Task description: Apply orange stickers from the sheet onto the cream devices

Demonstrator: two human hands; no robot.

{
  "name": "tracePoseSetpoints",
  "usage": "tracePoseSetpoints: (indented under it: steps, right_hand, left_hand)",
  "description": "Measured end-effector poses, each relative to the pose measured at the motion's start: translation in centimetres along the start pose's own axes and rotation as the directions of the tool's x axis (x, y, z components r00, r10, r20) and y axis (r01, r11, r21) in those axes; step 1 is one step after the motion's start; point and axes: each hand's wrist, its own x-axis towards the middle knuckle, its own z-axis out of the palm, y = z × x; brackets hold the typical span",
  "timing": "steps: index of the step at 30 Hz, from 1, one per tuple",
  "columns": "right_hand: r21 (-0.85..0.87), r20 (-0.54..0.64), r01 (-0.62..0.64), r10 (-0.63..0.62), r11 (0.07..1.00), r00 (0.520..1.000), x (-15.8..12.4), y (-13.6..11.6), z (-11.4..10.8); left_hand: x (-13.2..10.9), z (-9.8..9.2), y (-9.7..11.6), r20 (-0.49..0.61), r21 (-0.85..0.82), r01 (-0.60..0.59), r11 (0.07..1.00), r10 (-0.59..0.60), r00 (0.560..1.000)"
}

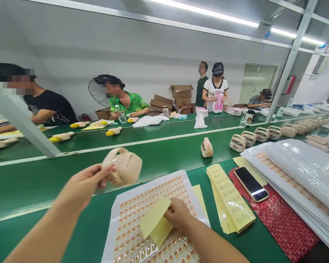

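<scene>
Left hand (pixel 82 182) raised and half closed, fingers and thumb wrapped around the edge of a beige plastic housing (pixel 126 168), held clear of the counter. Right hand (pixel 178 213) lower and further right, fingers curved down on a yellow backing sheet (pixel 155 219), thumb hidden; pinching or only pressing, impossible to tell from this view. Beneath that palm, a white sheet of small orange labels (pixel 153 190), its rows running under the yellow, lying flat on the green counter (pixel 44 193).

Best handling, as a judgement: a light hold at the yellow edge, kept low, with no dragging across the label rows, so that nothing lifts or creases; housing kept steady, its face in easy view.

Just right of the right hand, a stack of yellow label strips (pixel 231 199); farther right, a phone (pixel 250 184) on red bubble wrap (pixel 284 223), then a plastic-wrapped stack of sheets (pixel 298 171). Well ahead of both hands, a lone beige device (pixel 206 148), with a row of beige devices (pixel 263 133) beyond it to the right.
</scene>
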Motion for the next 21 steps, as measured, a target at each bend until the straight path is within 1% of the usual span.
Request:
tracePoseSetpoints:
  steps: [1, 2, 5, 7, 10, 13, 15, 18, 21]
  right_hand:
    - [0.0, 0.005, 0.005, -0.005, 1.0, 1.0, 0.0, -0.1, 0.0]
    - [0.002, 0.01, 0.009, -0.009, 1.0, 1.0, 0.1, -0.2, 0.1]
    - [0.01, 0.016, -0.003, 0.003, 1.0, 1.0, 0.3, -0.3, 0.3]
    - [0.019, 0.016, -0.018, 0.018, 1.0, 1.0, 0.4, -0.2, 0.5]
    - [0.042, 0.011, -0.032, 0.032, 0.999, 0.999, 0.4, -0.1, 0.7]
    - [0.067, 0.007, -0.042, 0.042, 0.997, 0.999, 0.3, -0.1, 0.8]
    - [0.084, -0.002, -0.045, 0.046, 0.995, 0.999, 0.2, -0.2, 0.8]
    - [0.106, -0.024, -0.038, 0.041, 0.994, 0.999, 0.1, -0.5, 0.7]
    - [0.112, -0.045, -0.034, 0.039, 0.993, 0.998, 0.1, -0.6, 0.6]
  left_hand:
    - [0.6, 2.0, 0.1, 0.053, -0.03, 0.001, 1.0, 0.001, 0.999]
    - [1.2, 4.0, 0.0, 0.082, -0.044, -0.004, 0.999, 0.008, 0.997]
    - [3.6, 9.4, -1.4, 0.158, -0.054, -0.03, 0.998, 0.038, 0.987]
    - [5.4, 12.4, -2.6, 0.194, -0.029, -0.034, 0.999, 0.039, 0.98]
    - [7.7, 15.9, -4.0, 0.224, 0.015, -0.022, 1.0, 0.018, 0.974]
    - [9.0, 18.3, -5.0, 0.252, 0.048, 0.012, 0.999, -0.024, 0.967]
    - [9.3, 19.3, -5.6, 0.289, 0.06, 0.048, 0.997, -0.063, 0.955]
    - [9.4, 19.8, -6.2, 0.343, 0.036, 0.102, 0.994, -0.108, 0.933]
    - [9.1, 19.9, -6.2, 0.411, -0.045, 0.135, 0.99, -0.105, 0.905]
